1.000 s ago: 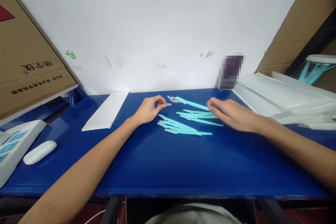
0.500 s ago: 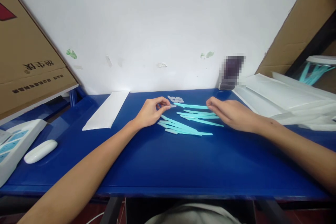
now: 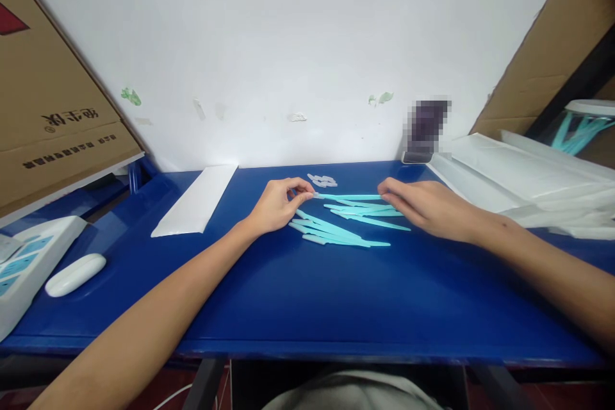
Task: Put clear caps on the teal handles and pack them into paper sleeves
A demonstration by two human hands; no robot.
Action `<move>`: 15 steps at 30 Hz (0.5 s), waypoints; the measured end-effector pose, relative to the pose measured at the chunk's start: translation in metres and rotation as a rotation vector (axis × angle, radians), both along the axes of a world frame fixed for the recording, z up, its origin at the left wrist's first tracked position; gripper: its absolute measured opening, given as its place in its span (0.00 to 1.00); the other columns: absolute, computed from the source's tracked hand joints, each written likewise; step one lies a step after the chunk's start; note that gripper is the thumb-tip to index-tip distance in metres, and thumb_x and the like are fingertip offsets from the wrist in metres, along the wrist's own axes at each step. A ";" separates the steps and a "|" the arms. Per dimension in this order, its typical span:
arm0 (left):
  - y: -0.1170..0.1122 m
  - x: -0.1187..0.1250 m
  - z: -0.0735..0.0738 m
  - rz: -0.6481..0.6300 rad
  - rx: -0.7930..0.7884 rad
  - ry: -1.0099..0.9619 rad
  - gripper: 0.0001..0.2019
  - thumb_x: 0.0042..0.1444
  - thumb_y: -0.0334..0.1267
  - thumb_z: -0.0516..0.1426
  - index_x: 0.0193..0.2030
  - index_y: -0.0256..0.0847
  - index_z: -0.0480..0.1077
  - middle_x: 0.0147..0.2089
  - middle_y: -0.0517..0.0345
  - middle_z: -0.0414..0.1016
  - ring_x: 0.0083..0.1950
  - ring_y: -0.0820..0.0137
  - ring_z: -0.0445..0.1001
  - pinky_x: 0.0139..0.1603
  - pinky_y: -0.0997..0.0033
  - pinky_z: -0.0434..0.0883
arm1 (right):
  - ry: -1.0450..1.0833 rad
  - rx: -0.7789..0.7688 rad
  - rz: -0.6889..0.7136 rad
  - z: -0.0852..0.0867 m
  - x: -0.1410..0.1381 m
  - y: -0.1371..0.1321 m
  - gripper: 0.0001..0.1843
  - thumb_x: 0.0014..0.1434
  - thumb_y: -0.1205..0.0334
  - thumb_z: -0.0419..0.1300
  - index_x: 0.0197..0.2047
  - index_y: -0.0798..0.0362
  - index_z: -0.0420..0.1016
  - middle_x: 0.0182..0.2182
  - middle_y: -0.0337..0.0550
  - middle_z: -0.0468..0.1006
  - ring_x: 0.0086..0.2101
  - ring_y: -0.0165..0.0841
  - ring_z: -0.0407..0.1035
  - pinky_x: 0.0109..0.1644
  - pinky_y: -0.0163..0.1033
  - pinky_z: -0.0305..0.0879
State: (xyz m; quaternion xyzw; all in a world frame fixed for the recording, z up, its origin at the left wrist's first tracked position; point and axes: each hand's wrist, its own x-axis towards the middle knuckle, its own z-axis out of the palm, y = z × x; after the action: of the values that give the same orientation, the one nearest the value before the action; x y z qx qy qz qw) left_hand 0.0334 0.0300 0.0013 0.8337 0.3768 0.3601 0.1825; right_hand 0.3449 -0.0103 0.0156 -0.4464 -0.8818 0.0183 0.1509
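Note:
My right hand (image 3: 423,205) pinches the handle end of a turquoise eyebrow razor (image 3: 353,196), which points left, level above the table. In my left hand (image 3: 283,202), thumb and fingertips are closed on a small clear blade cap (image 3: 317,195). The razor's blade end meets the cap; how far it sits inside cannot be made out. Below lie several razors with pale caps over their tips (image 3: 331,232). Right of these, more turquoise razors (image 3: 369,220) lie partly under my right hand. Several loose clear caps (image 3: 323,180) form a small pile behind.
A white flat strip (image 3: 196,202) lies left on the blue table (image 3: 307,301). Further left are a white oval case (image 3: 75,275) and a power strip (image 3: 29,262). A phone-like object (image 3: 423,131) leans on the wall. Clear plastic bags (image 3: 528,173) occupy the right, near a tub of razors (image 3: 583,128).
The cap and the razor's blade end were slightly apart and are now joined in line. My left hand has shifted a little right; my right hand has hardly moved.

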 end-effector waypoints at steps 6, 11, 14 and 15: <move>-0.005 0.006 0.000 -0.041 0.063 0.075 0.10 0.64 0.39 0.56 0.42 0.43 0.79 0.42 0.55 0.82 0.43 0.65 0.77 0.45 0.64 0.74 | -0.022 -0.070 -0.004 0.003 -0.017 -0.009 0.20 0.73 0.50 0.38 0.48 0.50 0.67 0.35 0.46 0.79 0.31 0.38 0.72 0.34 0.41 0.58; 0.006 -0.009 -0.001 -0.110 0.012 0.247 0.13 0.67 0.41 0.52 0.45 0.43 0.78 0.46 0.53 0.81 0.48 0.62 0.75 0.50 0.61 0.73 | -0.077 -0.111 0.021 0.005 -0.006 -0.003 0.21 0.71 0.47 0.44 0.45 0.48 0.74 0.40 0.46 0.80 0.36 0.40 0.73 0.37 0.42 0.60; 0.012 -0.016 -0.005 -0.124 -0.009 0.315 0.14 0.68 0.42 0.50 0.45 0.44 0.77 0.47 0.53 0.80 0.50 0.61 0.74 0.53 0.58 0.72 | -0.136 -0.112 -0.007 0.002 0.004 0.004 0.21 0.67 0.45 0.50 0.45 0.50 0.76 0.40 0.48 0.80 0.36 0.41 0.73 0.36 0.42 0.62; 0.014 -0.017 -0.007 -0.111 -0.006 0.312 0.15 0.68 0.42 0.49 0.46 0.44 0.76 0.48 0.53 0.79 0.50 0.61 0.74 0.54 0.58 0.71 | -0.149 -0.099 -0.015 0.001 0.007 0.006 0.22 0.66 0.44 0.50 0.47 0.50 0.76 0.41 0.49 0.81 0.37 0.41 0.74 0.37 0.43 0.63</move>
State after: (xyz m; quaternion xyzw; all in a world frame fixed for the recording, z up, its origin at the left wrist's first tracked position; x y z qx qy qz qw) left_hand 0.0164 0.0436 -0.0055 0.8985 0.3549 0.2146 0.1439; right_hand 0.3521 -0.0043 0.0163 -0.4601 -0.8852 0.0276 0.0625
